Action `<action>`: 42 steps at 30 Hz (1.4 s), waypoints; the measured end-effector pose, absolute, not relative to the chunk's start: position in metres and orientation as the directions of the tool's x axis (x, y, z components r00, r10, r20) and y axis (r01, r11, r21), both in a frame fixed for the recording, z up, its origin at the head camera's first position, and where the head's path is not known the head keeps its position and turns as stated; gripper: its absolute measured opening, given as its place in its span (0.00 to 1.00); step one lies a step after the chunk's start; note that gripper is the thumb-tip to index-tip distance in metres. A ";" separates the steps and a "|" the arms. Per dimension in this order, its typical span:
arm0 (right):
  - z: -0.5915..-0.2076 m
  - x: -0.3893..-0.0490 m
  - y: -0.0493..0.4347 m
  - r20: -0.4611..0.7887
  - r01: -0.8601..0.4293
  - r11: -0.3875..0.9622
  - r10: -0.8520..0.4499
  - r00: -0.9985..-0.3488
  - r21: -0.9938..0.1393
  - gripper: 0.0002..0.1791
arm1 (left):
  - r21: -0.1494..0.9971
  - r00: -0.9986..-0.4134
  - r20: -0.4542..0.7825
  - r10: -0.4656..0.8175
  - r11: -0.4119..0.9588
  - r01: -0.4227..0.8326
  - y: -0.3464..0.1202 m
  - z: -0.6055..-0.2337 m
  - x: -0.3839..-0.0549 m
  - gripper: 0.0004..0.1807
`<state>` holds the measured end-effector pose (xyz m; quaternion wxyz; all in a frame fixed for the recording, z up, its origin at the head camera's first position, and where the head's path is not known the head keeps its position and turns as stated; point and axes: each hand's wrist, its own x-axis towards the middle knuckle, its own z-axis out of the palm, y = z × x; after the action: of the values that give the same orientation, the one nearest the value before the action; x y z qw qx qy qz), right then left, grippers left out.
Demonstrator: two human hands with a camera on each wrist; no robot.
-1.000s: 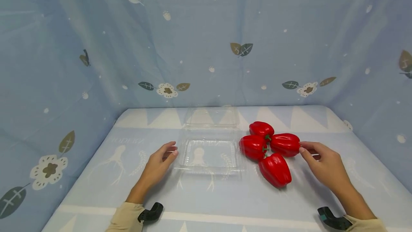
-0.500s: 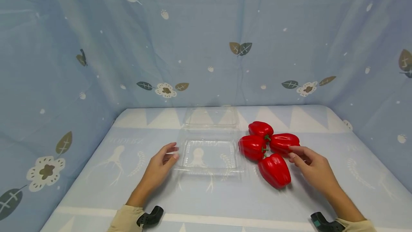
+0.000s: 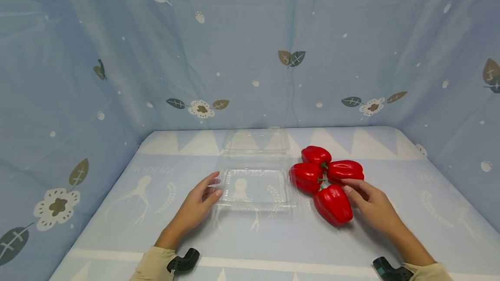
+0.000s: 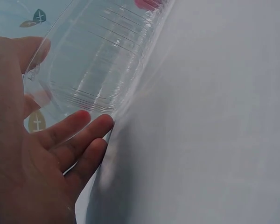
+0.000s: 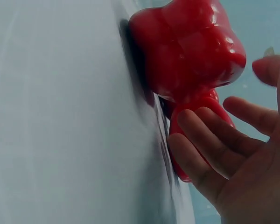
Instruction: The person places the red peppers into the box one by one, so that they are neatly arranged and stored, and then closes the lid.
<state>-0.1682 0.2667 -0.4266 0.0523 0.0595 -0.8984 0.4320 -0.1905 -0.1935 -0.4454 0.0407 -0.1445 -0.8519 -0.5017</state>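
Observation:
A clear plastic clamshell container (image 3: 254,205) lies on the table with its lid (image 3: 255,141) folded back. My left hand (image 3: 195,207) is at its left side, fingers loosely bent; in the left wrist view the fingertips (image 4: 102,123) are right at the container's ribbed wall. To the container's right lie several shiny red bell peppers with green stems. My right hand (image 3: 373,207) reaches between the front pepper (image 3: 333,205) and the right pepper (image 3: 345,170). In the right wrist view its fingers (image 5: 196,172) are spread, overlapping one pepper, with the thumb apart from the nearer pepper (image 5: 191,51).
The left pepper (image 3: 306,178) overlaps the container's right edge in the head view, and the back pepper (image 3: 315,155) sits behind it. A pale patterned cloth covers the table (image 3: 129,229). Blue printed curtains (image 3: 250,34) stand behind and at both sides.
My right hand has moved left from the right pepper's end to the gap behind the front pepper. The left hand has shifted slightly right, closer to the container. The peppers stay in place.

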 end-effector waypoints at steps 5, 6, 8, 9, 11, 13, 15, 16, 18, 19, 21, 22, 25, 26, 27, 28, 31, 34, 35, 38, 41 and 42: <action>-0.428 -0.170 0.265 0.134 -0.186 0.609 -0.131 -0.982 -0.771 0.28 | 0.825 -0.955 0.208 0.210 0.488 0.287 -0.195 -0.448 -0.191 0.31; -0.429 -0.170 0.265 0.132 -0.191 0.610 -0.141 -0.981 -0.769 0.28 | 0.822 -0.956 0.206 0.211 0.493 0.286 -0.195 -0.448 -0.191 0.31; -0.429 -0.171 0.265 0.128 -0.197 0.614 -0.156 -0.980 -0.764 0.30 | 0.816 -0.957 0.200 0.209 0.505 0.280 -0.196 -0.449 -0.191 0.31; -0.430 -0.171 0.264 0.124 -0.198 0.615 -0.161 -0.979 -0.763 0.30 | 0.815 -0.957 0.200 0.209 0.507 0.281 -0.196 -0.449 -0.191 0.31; -0.430 -0.171 0.264 0.105 -0.189 0.616 -0.171 -0.980 -0.765 0.32 | 0.814 -0.959 0.193 0.206 0.512 0.274 -0.196 -0.450 -0.192 0.31; -0.431 -0.170 0.263 0.080 -0.176 0.618 -0.180 -0.980 -0.766 0.34 | 0.815 -0.961 0.189 0.203 0.514 0.269 -0.196 -0.451 -0.191 0.30; -0.431 -0.169 0.263 0.054 -0.161 0.623 -0.187 -0.981 -0.765 0.35 | 0.819 -0.962 0.180 0.203 0.511 0.261 -0.195 -0.452 -0.191 0.31; -0.431 -0.169 0.263 0.041 -0.155 0.626 -0.192 -0.981 -0.764 0.35 | 0.821 -0.964 0.173 0.203 0.511 0.255 -0.195 -0.452 -0.191 0.31; -0.431 -0.169 0.264 0.023 -0.147 0.626 -0.201 -0.979 -0.766 0.36 | 0.822 -0.964 0.170 0.206 0.510 0.254 -0.195 -0.452 -0.191 0.31; -0.431 -0.169 0.264 0.016 -0.145 0.626 -0.207 -0.978 -0.767 0.35 | 0.820 -0.964 0.168 0.208 0.513 0.254 -0.195 -0.452 -0.191 0.31; -0.430 -0.169 0.264 0.008 -0.143 0.623 -0.215 -0.977 -0.769 0.35 | 0.820 -0.961 0.174 0.214 0.509 0.262 -0.194 -0.451 -0.193 0.31; -0.429 -0.169 0.265 0.007 -0.146 0.620 -0.220 -0.975 -0.771 0.35 | 0.818 -0.959 0.181 0.218 0.508 0.270 -0.194 -0.450 -0.194 0.31; -0.428 -0.170 0.265 0.014 -0.155 0.612 -0.229 -0.973 -0.776 0.35 | 0.816 -0.955 0.193 0.226 0.504 0.285 -0.193 -0.448 -0.196 0.31; -0.428 -0.170 0.265 0.018 -0.160 0.607 -0.233 -0.972 -0.779 0.35 | 0.818 -0.955 0.192 0.227 0.500 0.284 -0.193 -0.447 -0.196 0.31; -0.428 -0.170 0.265 0.018 -0.159 0.602 -0.233 -0.972 -0.783 0.34 | 0.819 -0.956 0.188 0.227 0.501 0.280 -0.193 -0.447 -0.196 0.31; -0.428 -0.170 0.265 0.022 -0.164 0.594 -0.239 -0.971 -0.788 0.34 | 0.818 -0.956 0.184 0.226 0.504 0.277 -0.193 -0.447 -0.196 0.31; -0.429 -0.170 0.265 0.026 -0.163 0.568 -0.240 -0.970 -0.807 0.33 | 0.822 -0.961 0.169 0.221 0.507 0.261 -0.194 -0.447 -0.194 0.30; -0.427 -0.169 0.265 0.021 -0.144 0.533 -0.229 -0.973 -0.834 0.33 | 0.820 -0.960 0.169 0.225 0.508 0.264 -0.194 -0.448 -0.193 0.31; -0.426 -0.169 0.266 0.021 -0.138 0.521 -0.224 -0.974 -0.842 0.33 | 0.820 -0.959 0.172 0.227 0.506 0.267 -0.194 -0.448 -0.193 0.31; -0.423 -0.169 0.267 0.013 -0.116 0.462 -0.220 -0.975 -0.879 0.33 | 0.818 -0.955 0.185 0.231 0.503 0.280 -0.194 -0.448 -0.193 0.31; -0.423 -0.169 0.268 0.016 -0.108 0.368 -0.245 -0.969 -0.924 0.34 | 0.816 -0.954 0.189 0.231 0.504 0.284 -0.194 -0.447 -0.194 0.30; -0.424 -0.169 0.268 0.014 -0.101 0.324 -0.260 -0.966 -0.941 0.34 | 0.815 -0.955 0.189 0.230 0.506 0.283 -0.194 -0.447 -0.193 0.30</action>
<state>-0.1692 0.2683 -0.4238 -0.0697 0.1112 -0.8107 0.5706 -0.1934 -0.1939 -0.4472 0.0281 -0.1479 -0.8672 -0.4747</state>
